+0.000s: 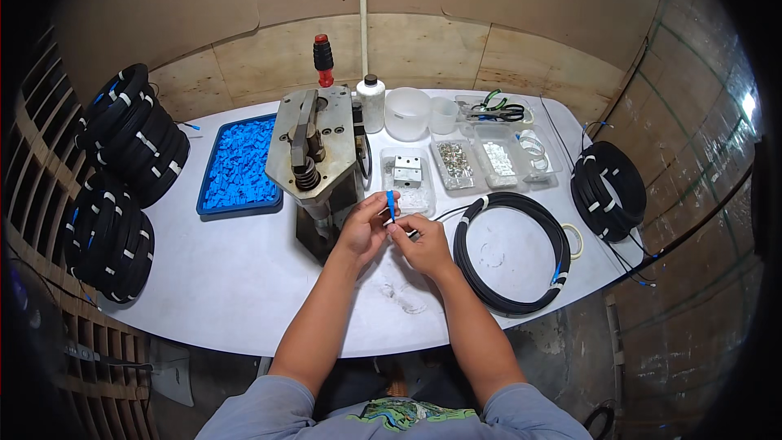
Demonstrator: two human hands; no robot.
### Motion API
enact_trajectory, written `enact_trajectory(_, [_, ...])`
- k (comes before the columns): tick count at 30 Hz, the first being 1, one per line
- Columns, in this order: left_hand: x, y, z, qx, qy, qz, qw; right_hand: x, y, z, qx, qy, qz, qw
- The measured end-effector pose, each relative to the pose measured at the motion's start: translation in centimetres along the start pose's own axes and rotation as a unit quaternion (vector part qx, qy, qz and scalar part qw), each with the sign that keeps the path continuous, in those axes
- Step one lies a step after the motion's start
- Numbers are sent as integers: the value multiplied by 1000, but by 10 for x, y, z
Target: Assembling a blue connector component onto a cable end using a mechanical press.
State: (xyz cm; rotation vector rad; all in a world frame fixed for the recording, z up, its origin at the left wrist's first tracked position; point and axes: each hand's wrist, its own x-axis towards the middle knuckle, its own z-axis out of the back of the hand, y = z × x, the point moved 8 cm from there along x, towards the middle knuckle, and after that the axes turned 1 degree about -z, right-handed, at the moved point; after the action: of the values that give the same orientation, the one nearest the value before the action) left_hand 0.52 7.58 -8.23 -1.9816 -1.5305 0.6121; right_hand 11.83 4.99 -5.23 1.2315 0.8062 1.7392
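Note:
My left hand [364, 226] pinches a small blue connector piece [391, 204] upright between thumb and fingers, just in front of the metal hand press [314, 155]. My right hand [421, 243] is closed on the end of a thin black cable [444, 214] and meets the left hand at the connector. That cable leads right into a black cable coil [513, 253] lying flat on the white table [228, 277]. Both hands hover low over the table's middle.
A blue tray of blue connector parts [239, 168] sits left of the press. Behind the hands stand clear boxes of small metal parts [454, 163], a white bottle [372, 102], plastic cups [406, 112] and pliers [498, 107]. Stacked black coils lie far left [134, 134] and right [608, 187].

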Motion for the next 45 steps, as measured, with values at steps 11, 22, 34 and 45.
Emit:
enact_trajectory(11, [3,-1,-2,-20,36,-29,999,0,-2,0,19,-2,-20,1000])
enact_trajectory(22, [1,-1,-5,4,47,-7,999,0,-5,-1,17,12,-30,999])
enact_trajectory(34, [-1,-4,-6,1,20,-15,1000,-1,-3,-1,47,0,-44,998])
enact_trajectory(45, [1,-4,-3,-4,26,-15,1000,0,-3,-2,43,6,-36,998])
